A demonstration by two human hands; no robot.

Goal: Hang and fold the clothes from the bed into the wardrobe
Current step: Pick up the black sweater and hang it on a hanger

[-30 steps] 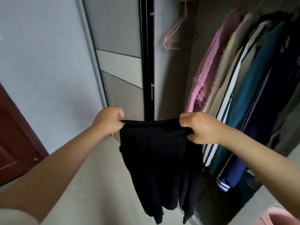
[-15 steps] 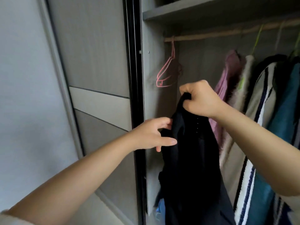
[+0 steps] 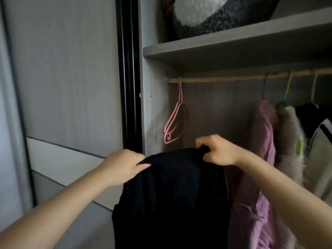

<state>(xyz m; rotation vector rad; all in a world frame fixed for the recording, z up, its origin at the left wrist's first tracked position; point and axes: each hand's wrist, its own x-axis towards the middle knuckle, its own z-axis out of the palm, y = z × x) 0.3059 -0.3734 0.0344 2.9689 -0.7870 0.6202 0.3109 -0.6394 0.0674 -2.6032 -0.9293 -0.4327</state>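
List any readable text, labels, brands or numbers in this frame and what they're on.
None readable.
Black garment, held at its top edge by the left hand and right hand: no tag or print showing.
Pink hangers on the rail: bare.
Hanging clothes, such as the pink fuzzy garment: no lettering visible.
Shelf and door panels: plain, unmarked.

A fluffy grey-and-white cushion [image 3: 215, 13] sits on the upper shelf [image 3: 233, 44].

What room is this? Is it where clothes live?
Likely a bedroom wardrobe: a wooden rail holds pink hangers and a fluffy pink garment, beneath a shelf.
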